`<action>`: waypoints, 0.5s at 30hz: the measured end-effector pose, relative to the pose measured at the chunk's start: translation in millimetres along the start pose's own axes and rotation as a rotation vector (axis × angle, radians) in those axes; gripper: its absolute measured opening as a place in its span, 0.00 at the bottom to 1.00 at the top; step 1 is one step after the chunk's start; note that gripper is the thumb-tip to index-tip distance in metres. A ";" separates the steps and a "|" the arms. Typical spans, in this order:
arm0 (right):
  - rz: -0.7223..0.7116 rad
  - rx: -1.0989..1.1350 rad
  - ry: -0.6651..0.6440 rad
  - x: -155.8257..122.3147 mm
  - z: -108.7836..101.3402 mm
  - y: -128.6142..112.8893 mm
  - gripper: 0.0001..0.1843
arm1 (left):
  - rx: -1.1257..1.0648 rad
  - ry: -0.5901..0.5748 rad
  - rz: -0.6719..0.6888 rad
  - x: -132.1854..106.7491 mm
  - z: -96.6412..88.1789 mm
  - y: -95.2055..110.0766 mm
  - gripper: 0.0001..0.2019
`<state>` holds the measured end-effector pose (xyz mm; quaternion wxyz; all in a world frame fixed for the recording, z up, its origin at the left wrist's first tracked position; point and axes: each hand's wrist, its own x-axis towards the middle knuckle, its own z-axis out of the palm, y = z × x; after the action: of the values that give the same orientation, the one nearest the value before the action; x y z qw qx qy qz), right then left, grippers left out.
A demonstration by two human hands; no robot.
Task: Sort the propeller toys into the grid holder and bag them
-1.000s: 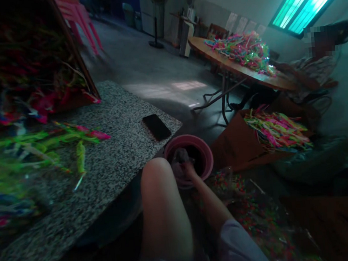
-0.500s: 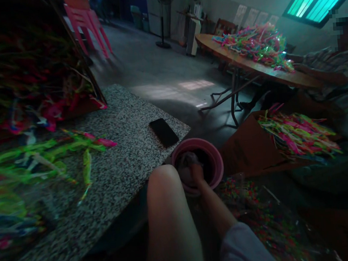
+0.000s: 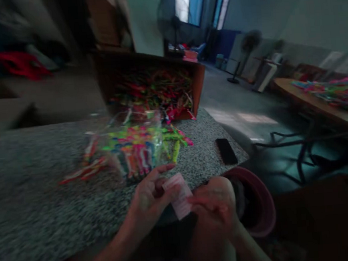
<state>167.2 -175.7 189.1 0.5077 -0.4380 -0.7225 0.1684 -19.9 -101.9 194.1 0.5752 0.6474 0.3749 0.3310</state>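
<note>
A small pale paper slip (image 3: 181,200) with faint print is held in my left hand (image 3: 150,196), the thumb lying across its face and the index finger stretched out beyond it. My right hand (image 3: 217,203) is closed, its fingertips on the slip's right edge, somewhat smeared by motion. Just past my left hand, a clear plastic bag (image 3: 133,145) of colourful stringy pieces rests on the speckled stone tabletop (image 3: 63,219). Loose red-and-white pieces (image 3: 85,169) lie to its left, and yellow-green ones (image 3: 175,146) to its right.
Behind the bag, an open cardboard box (image 3: 199,88) on its side holds many tangled coloured pieces. A black phone (image 3: 226,151) lies near the table's right corner. Below it stands a pink bucket (image 3: 269,207) beside my knee. A round wooden table (image 3: 307,98) carries another colourful heap.
The view has swung left. My right hand has come out of the pink bucket and is at the paper slip. My left hand, unseen before, is in view holding the slip.
</note>
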 end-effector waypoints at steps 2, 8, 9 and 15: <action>0.089 -0.038 0.110 17.3 9.9 2.7 0.08 | 0.187 0.155 0.159 -5.8 -24.8 4.8 0.29; -0.055 -0.139 0.182 146.0 22.7 -1.0 0.14 | 1.275 0.525 0.616 24.9 -119.9 28.2 0.29; -0.128 -0.184 0.137 171.1 29.2 -2.7 0.09 | 1.351 0.454 0.633 31.3 -132.1 30.5 0.20; -0.243 -0.577 -0.460 254.7 73.5 0.9 0.08 | 1.202 0.222 0.715 21.7 -152.4 35.3 0.09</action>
<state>77.3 44.4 306.4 0.2044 -0.4248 -0.8819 -0.0095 -136.4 -9.4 247.3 -0.0674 0.8985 0.3138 0.2994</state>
